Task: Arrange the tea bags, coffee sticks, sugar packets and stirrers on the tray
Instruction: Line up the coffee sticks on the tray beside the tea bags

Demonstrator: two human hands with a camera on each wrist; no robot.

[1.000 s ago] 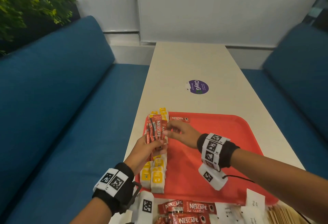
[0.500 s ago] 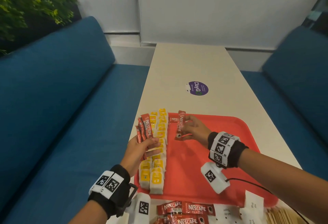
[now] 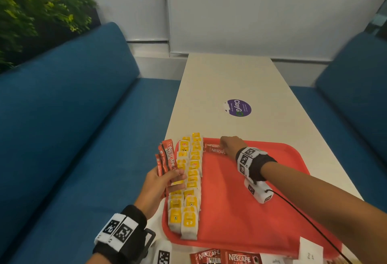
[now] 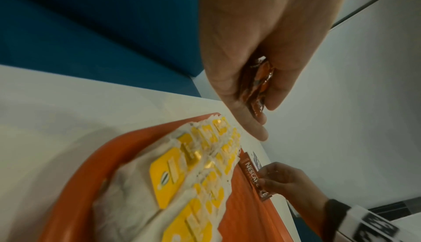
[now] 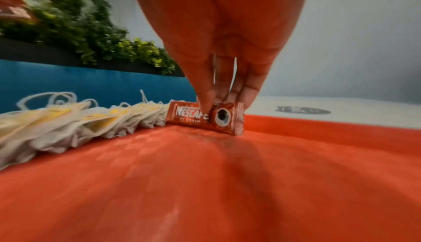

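Observation:
A red tray (image 3: 251,211) lies on the white table. Two columns of yellow-tagged tea bags (image 3: 188,182) fill its left side. My left hand (image 3: 173,178) is just left of the tray and grips a fanned bundle of red coffee sticks (image 3: 167,159), also seen between thumb and fingers (image 4: 257,87). My right hand (image 3: 227,145) reaches to the tray's far left part. Its fingertips (image 5: 205,105) pinch one coffee stick (image 5: 205,118) down on the tray beside the tea bags. Another coffee stick (image 3: 212,145) lies just beyond it by the rim.
More coffee sticks (image 3: 226,257) and white sugar packets (image 3: 310,251) lie on the table in front of the tray. A purple round sticker (image 3: 238,107) marks the far tabletop. Blue sofas (image 3: 62,138) flank the table, with a plant (image 3: 31,12) behind the left one.
My right hand took one coffee stick from the bundle and carried it to the tray's far left, turning it crosswise. My left hand moved the bundle left, off the tea bags.

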